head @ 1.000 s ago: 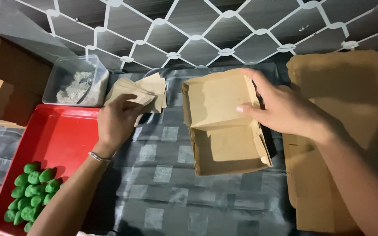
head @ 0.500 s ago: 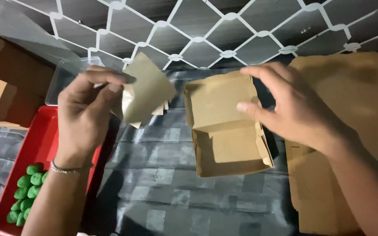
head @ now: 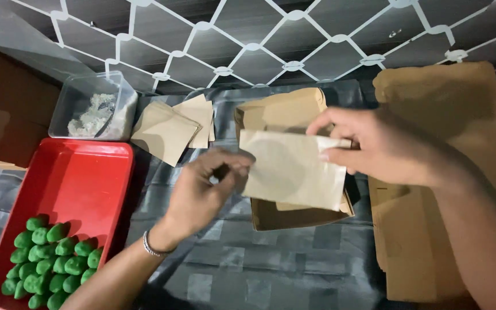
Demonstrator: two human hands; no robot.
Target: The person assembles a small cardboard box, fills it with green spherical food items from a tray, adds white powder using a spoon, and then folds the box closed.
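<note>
Both of my hands hold one square sheet of brown paper [head: 294, 169] flat over the open brown cardboard box [head: 294, 217]. My left hand [head: 205, 192] pinches the sheet's left edge. My right hand [head: 374, 143] grips its upper right edge with fingers curled over it. The box sits on the dark checked cloth, its raised lid [head: 282, 109] showing behind the sheet. Most of the box's inside is hidden by the paper.
A small pile of brown paper squares [head: 173, 129] lies at the back. A clear plastic tub [head: 93, 109] holds pale crumbly stuff. A red tray [head: 76, 183] carries several green pieces [head: 50, 258]. Flat cardboard blanks [head: 431, 172] are stacked at right; brown boxes [head: 1, 115] stand at left.
My left hand lifted a paper sheet off the pile and carried it right over the box. My right hand left the box lid and took the sheet's other edge.
</note>
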